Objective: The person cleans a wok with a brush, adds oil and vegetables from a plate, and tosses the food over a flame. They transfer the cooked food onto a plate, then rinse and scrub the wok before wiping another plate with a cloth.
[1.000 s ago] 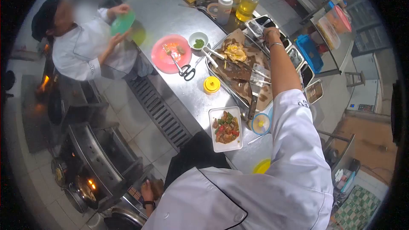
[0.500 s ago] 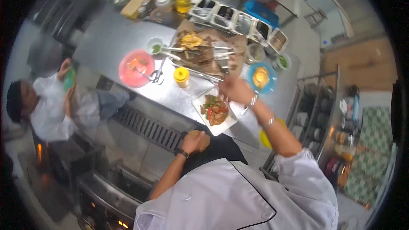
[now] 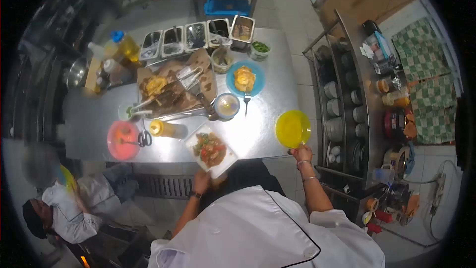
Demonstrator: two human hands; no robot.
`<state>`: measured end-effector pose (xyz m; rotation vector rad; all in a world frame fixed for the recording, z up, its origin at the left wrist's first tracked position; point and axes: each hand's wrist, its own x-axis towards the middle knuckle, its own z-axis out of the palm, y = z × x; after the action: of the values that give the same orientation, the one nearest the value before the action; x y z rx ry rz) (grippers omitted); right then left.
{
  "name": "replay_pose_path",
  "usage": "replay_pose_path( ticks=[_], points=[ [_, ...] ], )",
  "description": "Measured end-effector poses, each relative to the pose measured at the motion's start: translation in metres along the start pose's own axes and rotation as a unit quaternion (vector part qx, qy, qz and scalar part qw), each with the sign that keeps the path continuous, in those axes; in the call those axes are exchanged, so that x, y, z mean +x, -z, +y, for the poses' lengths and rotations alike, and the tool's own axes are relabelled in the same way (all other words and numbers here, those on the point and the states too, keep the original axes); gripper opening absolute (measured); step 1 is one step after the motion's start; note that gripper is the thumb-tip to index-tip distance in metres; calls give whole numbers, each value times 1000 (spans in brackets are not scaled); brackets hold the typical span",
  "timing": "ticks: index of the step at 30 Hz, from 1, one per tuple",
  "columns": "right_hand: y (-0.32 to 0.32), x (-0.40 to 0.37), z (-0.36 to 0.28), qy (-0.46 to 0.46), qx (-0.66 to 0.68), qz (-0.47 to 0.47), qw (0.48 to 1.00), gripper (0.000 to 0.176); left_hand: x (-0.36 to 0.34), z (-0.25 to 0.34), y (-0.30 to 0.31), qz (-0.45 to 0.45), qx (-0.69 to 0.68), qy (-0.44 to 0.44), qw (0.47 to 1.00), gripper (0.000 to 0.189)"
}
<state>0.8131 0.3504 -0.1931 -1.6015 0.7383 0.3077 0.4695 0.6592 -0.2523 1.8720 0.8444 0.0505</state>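
My left hand (image 3: 201,182) is at the near corner of a white square plate (image 3: 228,160), which overhangs the table edge. Its fingers are closed at the plate and partly hidden. Saucy cooked food (image 3: 210,150) with red and green pieces lies on this plate. Off to the right, my right hand (image 3: 301,154) grips the near rim of a yellow bowl (image 3: 292,128) at the table's front edge. A yellow-capped bottle (image 3: 168,129) lies left of the white plate. Beyond it, a small round container (image 3: 227,105) and a fork (image 3: 247,100) are on the metal table.
A paper-lined tray (image 3: 144,80) holds food and tongs; metal ingredient pans (image 3: 196,37) line the back. A blue plate (image 3: 260,77) bears egg-topped food. Scissors (image 3: 144,139) lie by a pink bowl (image 3: 119,155). A dish rack (image 3: 342,104) stands right, a co-worker (image 3: 69,208) left.
My right hand has moved from beside the food on the white plate to the yellow bowl at the right. My left hand has come up to the plate's near corner. The view has turned.
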Motion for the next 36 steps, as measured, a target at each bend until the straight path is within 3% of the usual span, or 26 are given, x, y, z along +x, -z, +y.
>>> replay_pose_path(
  ticks=[2, 3, 5, 7, 8, 11, 13, 15, 17, 19, 21, 23, 25, 27, 29, 31, 33, 36],
  points=[
    [-2, 10, -8, 1, 30, -88, 996, 23, -21, 28, 29, -16, -45, 35, 998, 30],
    [-3, 5, -16, -1, 33, -85, 996, 23, -31, 31, 37, 34, -102, 45, 993, 31],
    [-12, -12, -26, 40, -83, -88, 992, 23, -51, 30, 49, 93, -154, 62, 982, 32],
    [-12, 0, -7, 64, -110, -96, 987, 24, -76, 18, 75, 88, -285, 149, 943, 30],
    [-17, -9, -8, 41, -107, -109, 987, 22, -86, 52, 102, 87, -249, 203, 943, 28],
    [-34, -40, -1, 6, -48, -108, 993, 25, -119, -25, 123, 194, -273, 175, 926, 26],
    [-40, -51, 13, 23, -42, -130, 990, 24, -127, -19, 155, 263, -281, 197, 902, 25],
    [-47, -62, 27, 18, -38, -135, 990, 24, -132, -37, 190, 281, -226, 176, 916, 19],
    [-56, -74, 40, 15, -29, -127, 991, 23, -125, -51, 229, 300, -262, 179, 900, 17],
    [-66, -90, 53, 16, 25, -103, 994, 25, -110, -77, 273, 304, -323, 155, 883, 8],
    [-76, -108, 57, -17, 33, -92, 995, 28, -85, -70, 322, 304, -341, 160, 875, 12],
    [-84, -124, 62, -48, 46, -74, 995, 31, -51, -106, 374, 288, -290, 129, 904, 15],
    [-81, -136, 72, -79, 51, -62, 994, 39, -10, -146, 412, 317, -362, 126, 867, 19],
    [-77, -149, 87, -64, 45, -30, 996, 39, 29, -143, 454, 277, -361, 55, 889, 21],
    [-70, -165, 108, -56, 40, 6, 998, 40, 75, -164, 492, 261, -346, 48, 900, 22],
    [-55, -181, 128, -59, 36, 0, 998, 43, 106, -182, 524, 244, -331, 47, 910, 22],
    [-45, -196, 150, -75, 50, 12, 996, 42, 139, -190, 546, 238, -310, 126, 912, 22],
    [-30, -223, 167, -105, 60, 32, 992, 38, 177, -203, 566, 199, -391, 136, 888, 16]
  ],
)
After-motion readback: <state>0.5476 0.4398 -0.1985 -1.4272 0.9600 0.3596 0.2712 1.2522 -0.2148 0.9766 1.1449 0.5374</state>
